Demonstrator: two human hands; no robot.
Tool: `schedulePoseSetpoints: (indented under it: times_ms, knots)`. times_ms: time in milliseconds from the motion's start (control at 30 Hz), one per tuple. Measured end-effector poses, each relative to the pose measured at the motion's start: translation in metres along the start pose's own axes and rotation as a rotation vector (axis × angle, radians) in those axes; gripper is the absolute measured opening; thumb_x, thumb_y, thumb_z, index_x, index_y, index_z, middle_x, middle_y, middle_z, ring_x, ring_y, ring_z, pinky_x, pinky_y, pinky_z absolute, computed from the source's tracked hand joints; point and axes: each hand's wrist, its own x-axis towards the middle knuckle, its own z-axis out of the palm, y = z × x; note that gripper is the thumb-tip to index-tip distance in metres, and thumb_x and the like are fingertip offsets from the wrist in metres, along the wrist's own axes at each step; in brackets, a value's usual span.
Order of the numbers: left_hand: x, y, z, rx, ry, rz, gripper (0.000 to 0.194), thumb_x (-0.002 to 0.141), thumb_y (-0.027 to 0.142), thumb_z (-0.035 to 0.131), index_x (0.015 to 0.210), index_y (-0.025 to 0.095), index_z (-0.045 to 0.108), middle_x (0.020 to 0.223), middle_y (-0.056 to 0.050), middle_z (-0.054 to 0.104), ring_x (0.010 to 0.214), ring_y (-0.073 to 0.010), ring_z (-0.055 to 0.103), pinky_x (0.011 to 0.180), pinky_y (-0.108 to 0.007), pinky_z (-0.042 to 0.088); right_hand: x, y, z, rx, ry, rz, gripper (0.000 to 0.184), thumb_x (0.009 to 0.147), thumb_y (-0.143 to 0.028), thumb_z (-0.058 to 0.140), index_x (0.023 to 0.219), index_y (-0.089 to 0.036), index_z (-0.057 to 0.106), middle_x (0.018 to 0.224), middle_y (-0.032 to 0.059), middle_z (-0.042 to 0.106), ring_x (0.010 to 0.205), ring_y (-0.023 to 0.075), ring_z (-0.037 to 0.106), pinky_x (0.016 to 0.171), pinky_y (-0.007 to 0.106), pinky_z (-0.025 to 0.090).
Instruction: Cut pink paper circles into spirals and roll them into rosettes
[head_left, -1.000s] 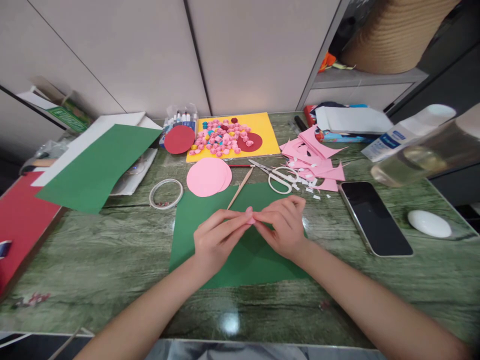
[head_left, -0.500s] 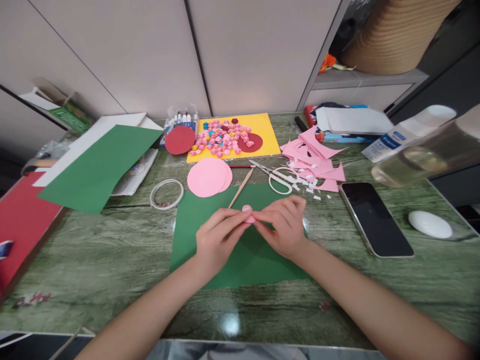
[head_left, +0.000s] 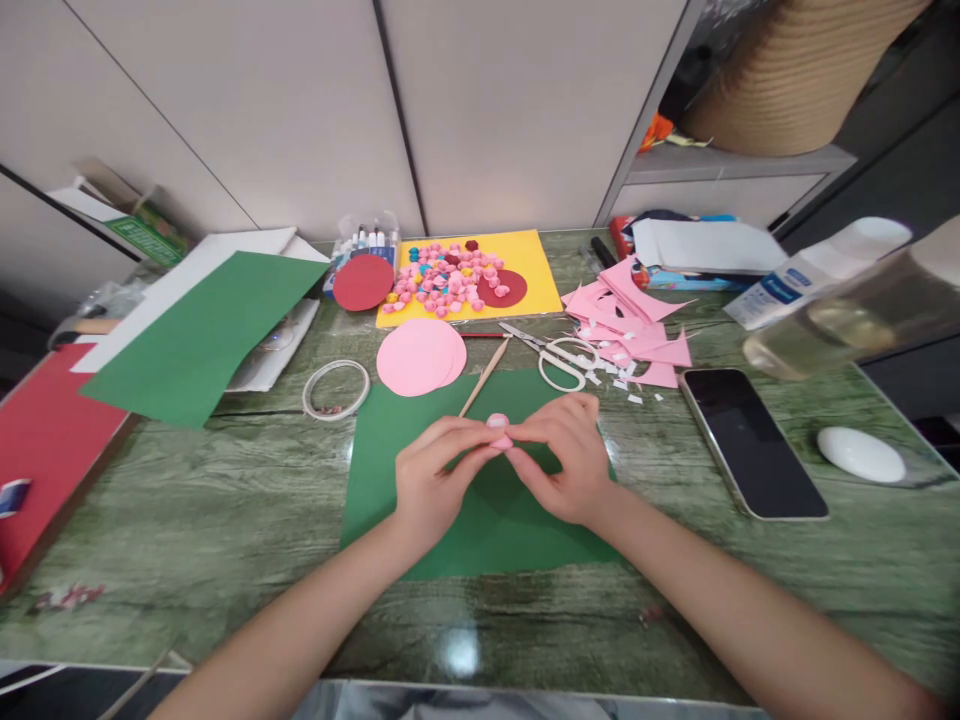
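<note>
Both hands meet at the middle, fingertip to fingertip, and right there between them sits the small pink piece (head_left: 501, 443)! The left hand (head_left: 435, 470) has it pinched between thumb and forefinger on one side; the right hand (head_left: 566, 460) comes in from the other, its thumb and forefinger nearly together on the near right edge. Neither hand is nearer: the piece lies at the tips of both, just ahead of the palms, with a rounded pink part poking up beyond the fingers. Its long axis? Too small and too covered to call.

Below it, the green sheet (head_left: 472, 540) spreads under both hands, flat on the green wood-grained table (head_left: 247, 520). Just past the left fingers, a pale pointed stick (head_left: 486, 375) slants away to the right, beside the pink paper discs (head_left: 416, 358). The white-handled scissors (head_left: 561, 375) lie beyond the right hand, blades toward the left, close to the pink offcuts (head_left: 652, 345). Further back, the yellow sheet (head_left: 536, 265) carries a crowd of little pink, blue and yellow pieces (head_left: 442, 285). Off left, a tape roll (head_left: 306, 395); off right, a smartphone (head_left: 754, 440). Pale panels (head_left: 510, 110) close the room behind.
</note>
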Motion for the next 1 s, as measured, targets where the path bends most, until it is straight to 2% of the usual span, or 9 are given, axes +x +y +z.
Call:
schedulePoseSetpoints:
  times_ms: [167, 300, 433, 667, 1000]
  knots:
    - [0.007, 0.001, -0.002, -0.098, -0.01, -0.199, 0.012, 0.074, 0.017, 0.063, 0.083, 0.022, 0.069, 0.083, -0.001, 0.068, 0.078, -0.0115, 0.062, 0.073, -0.022, 0.049, 0.002, 0.001, 0.002, 0.323, -0.006, 0.351, 0.009, 0.08, -0.021, 0.056, 0.088, -0.022, 0.055, 0.079, 0.001, 0.06, 0.074, 0.016, 0.055, 0.073, 0.035, 0.041]
    - [0.011, 0.0, -0.002, -0.242, -0.062, -0.339, 0.009, 0.075, 0.021, 0.063, 0.081, 0.021, 0.068, 0.084, -0.001, 0.067, 0.079, -0.0115, 0.062, 0.072, -0.022, 0.049, 0.005, 0.004, 0.005, 0.624, -0.046, 0.507, 0.015, 0.08, -0.022, 0.057, 0.095, -0.023, 0.056, 0.088, 0.0017, 0.06, 0.08, 0.0151, 0.057, 0.074, 0.032, 0.046]
    - [0.013, -0.003, -0.002, -0.329, -0.099, -0.42, 0.009, 0.074, 0.022, 0.063, 0.081, 0.019, 0.068, 0.086, -0.003, 0.067, 0.08, -0.0122, 0.061, 0.073, -0.022, 0.049, 0.008, 0.006, 0.007, 0.796, -0.085, 0.586, 0.014, 0.077, -0.023, 0.062, 0.091, -0.024, 0.061, 0.087, 0.0012, 0.062, 0.077, 0.0136, 0.058, 0.072, 0.03, 0.048]
    - [0.014, -0.004, -0.002, -0.382, -0.13, -0.462, 0.01, 0.074, 0.023, 0.063, 0.081, 0.019, 0.068, 0.088, -0.003, 0.067, 0.078, -0.0127, 0.062, 0.073, -0.024, 0.049, 0.006, 0.011, 0.008, 0.967, -0.126, 0.673, 0.013, 0.076, -0.023, 0.065, 0.088, -0.025, 0.066, 0.086, 0.0008, 0.066, 0.078, 0.0138, 0.061, 0.073, 0.029, 0.05]
    - [0.014, -0.004, -0.001, -0.494, -0.148, -0.554, 0.01, 0.072, 0.023, 0.065, 0.08, 0.018, 0.068, 0.087, -0.003, 0.068, 0.078, -0.013, 0.062, 0.075, -0.024, 0.049, 0.006, 0.014, 0.011, 0.981, -0.112, 0.703, 0.011, 0.071, -0.022, 0.069, 0.082, -0.025, 0.067, 0.08, -0.0005, 0.067, 0.072, 0.0127, 0.063, 0.068, 0.028, 0.051]
